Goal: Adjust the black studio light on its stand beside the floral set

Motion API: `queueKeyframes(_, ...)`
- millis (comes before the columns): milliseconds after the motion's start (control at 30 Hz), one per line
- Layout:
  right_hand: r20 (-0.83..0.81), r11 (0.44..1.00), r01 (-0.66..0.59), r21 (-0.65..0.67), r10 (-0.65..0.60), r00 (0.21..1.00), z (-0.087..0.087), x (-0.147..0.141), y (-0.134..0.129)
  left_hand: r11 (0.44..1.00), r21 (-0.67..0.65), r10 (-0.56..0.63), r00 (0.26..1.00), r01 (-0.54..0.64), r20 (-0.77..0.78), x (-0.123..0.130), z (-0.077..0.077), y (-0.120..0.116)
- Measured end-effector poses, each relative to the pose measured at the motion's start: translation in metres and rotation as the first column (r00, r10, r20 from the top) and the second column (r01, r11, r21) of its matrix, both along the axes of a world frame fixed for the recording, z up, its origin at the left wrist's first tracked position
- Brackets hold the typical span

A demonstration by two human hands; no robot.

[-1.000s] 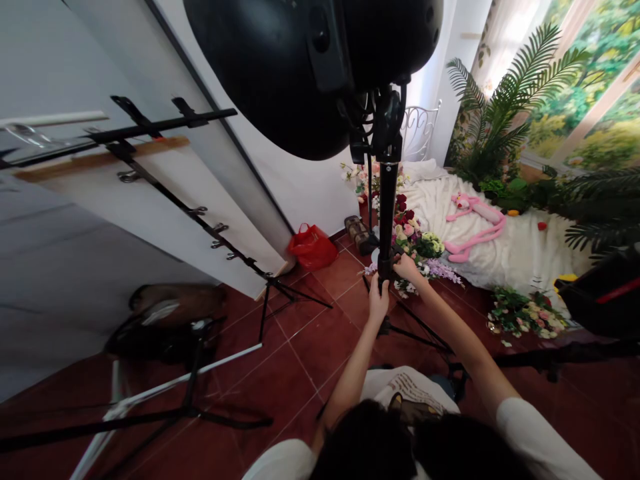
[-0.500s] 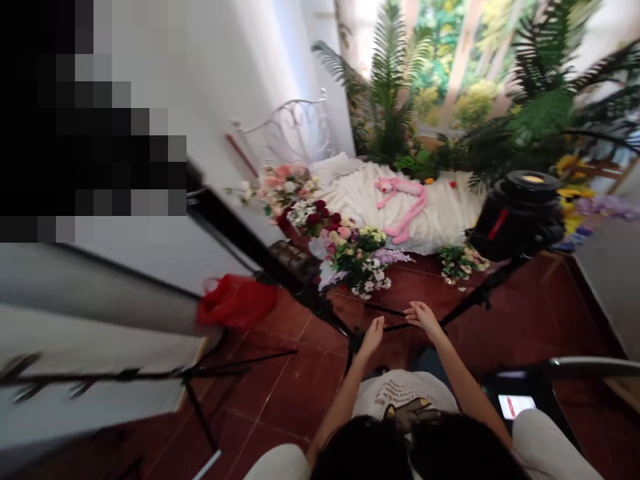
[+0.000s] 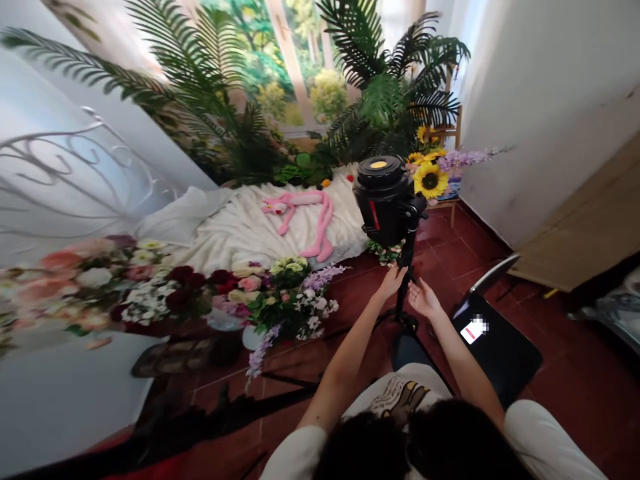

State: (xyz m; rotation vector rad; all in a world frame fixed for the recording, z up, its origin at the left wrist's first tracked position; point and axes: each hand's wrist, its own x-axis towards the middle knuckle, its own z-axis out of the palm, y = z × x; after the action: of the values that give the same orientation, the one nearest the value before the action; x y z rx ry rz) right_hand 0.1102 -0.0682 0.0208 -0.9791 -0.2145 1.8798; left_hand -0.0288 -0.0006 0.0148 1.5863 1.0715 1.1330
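Observation:
A black studio light (image 3: 383,203) with a yellow disc on top sits on a black light stand (image 3: 401,301) in front of me. My left hand (image 3: 391,280) is closed around the stand's upright just below the light; its fingertips are partly hidden behind the pole. Close by on the right side of the pole, my right hand (image 3: 423,299) is open, palm turned inward and fingers apart, with nothing in it.
A bed with cream cloth (image 3: 240,227) holds a pink plush toy (image 3: 320,223). Flower bunches (image 3: 260,287) line its front. Another black pole (image 3: 200,423) crosses low on the left. Right of my arm, a black chair (image 3: 505,353) bears a lit phone (image 3: 471,330). Sunflowers (image 3: 431,180) stand behind the light.
My view has swung right, bringing the light nearer the middle. My hands, free in front of me before, have moved to the stand, and the left one has taken hold of it.

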Motion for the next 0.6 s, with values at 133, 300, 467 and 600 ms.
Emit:
queueKeyframes(133,-0.052,0.997,0.002,-0.08,-0.006,0.999,0.009,0.001,0.01,0.998,-0.047,0.035,0.998,-0.038,-0.051,0.012,-0.01,0.006)
queueKeyframes(300,0.172,0.996,0.088,0.019,-0.09,0.981,0.01,-0.002,0.017,0.996,0.007,0.092,0.99,-0.092,-0.106,0.012,-0.017,0.004)
queueKeyframes(467,0.753,0.927,-0.017,0.374,-0.292,0.59,0.008,0.0,0.012,0.992,0.029,0.123,0.975,-0.12,-0.183,0.013,-0.014,0.0)
queueKeyframes(600,0.855,0.876,-0.171,0.451,-0.369,0.364,0.016,0.0,0.006,0.99,0.039,0.143,0.971,-0.138,-0.19,0.014,-0.015,0.001)
